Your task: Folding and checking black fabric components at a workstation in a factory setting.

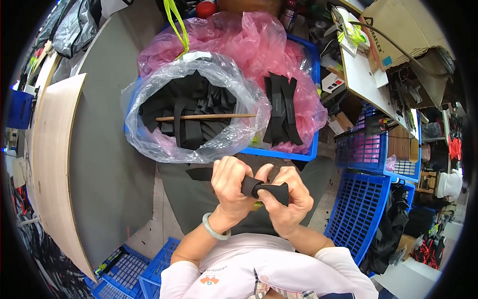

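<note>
Both my hands grip one black fabric strap [251,186] in front of my lap. Its tail sticks out to the left past my left hand [231,183]. That hand is closed round the folded, tube-like middle. On the other side, my right hand [290,201] pinches the ribbed end between thumb and fingers. Just beyond stands a clear plastic bag [137,132] with its mouth wide, full of black straps [191,92]. A thin wooden stick [206,117] lies across them. More black strips [282,107] rest on pink plastic [311,117] to the right.
A blue crate [312,65] holds the bags. At my left is a grey board [107,129] beside a pale wooden panel [57,164]. Blue baskets stand at the lower left [127,269] and right [356,212]. A cardboard box [413,25] sits at the upper right.
</note>
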The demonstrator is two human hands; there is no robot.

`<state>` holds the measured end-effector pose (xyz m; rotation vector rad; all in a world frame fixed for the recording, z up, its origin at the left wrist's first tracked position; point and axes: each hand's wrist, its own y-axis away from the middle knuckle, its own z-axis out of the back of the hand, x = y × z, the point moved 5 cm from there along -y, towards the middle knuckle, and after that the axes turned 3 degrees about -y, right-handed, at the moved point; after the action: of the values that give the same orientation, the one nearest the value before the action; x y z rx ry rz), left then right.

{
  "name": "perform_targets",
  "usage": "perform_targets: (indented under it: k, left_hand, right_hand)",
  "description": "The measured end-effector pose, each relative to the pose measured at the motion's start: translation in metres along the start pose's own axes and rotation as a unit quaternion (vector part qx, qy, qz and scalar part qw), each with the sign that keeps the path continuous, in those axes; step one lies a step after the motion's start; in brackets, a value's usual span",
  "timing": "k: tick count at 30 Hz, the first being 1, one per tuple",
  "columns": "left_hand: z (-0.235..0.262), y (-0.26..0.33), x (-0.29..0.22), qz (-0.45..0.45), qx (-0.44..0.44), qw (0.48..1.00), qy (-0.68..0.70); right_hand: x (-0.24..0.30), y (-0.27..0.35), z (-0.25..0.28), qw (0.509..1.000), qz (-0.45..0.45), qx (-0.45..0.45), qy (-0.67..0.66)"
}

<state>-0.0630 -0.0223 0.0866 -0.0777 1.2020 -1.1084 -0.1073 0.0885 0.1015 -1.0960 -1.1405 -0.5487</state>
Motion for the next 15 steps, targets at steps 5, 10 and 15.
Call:
perform_targets:
  k: [5,10,15]
  left_hand:
    - [0.002,-0.001,0.002,-0.018,0.007,1.000,-0.006]
    - [-0.023,0.022,0.016,0.356,0.374,0.750,0.414]
    - [-0.031,0.038,0.010,0.430,0.426,0.614,0.507]
  right_hand:
    - [-0.004,0.003,0.001,0.995,-0.081,-0.061,-0.020]
    - [-0.020,-0.047,0.009,0.970,-0.117,0.210,-0.044]
    - [-0.042,-0.066,0.004,0.952,-0.239,0.180,-0.063]
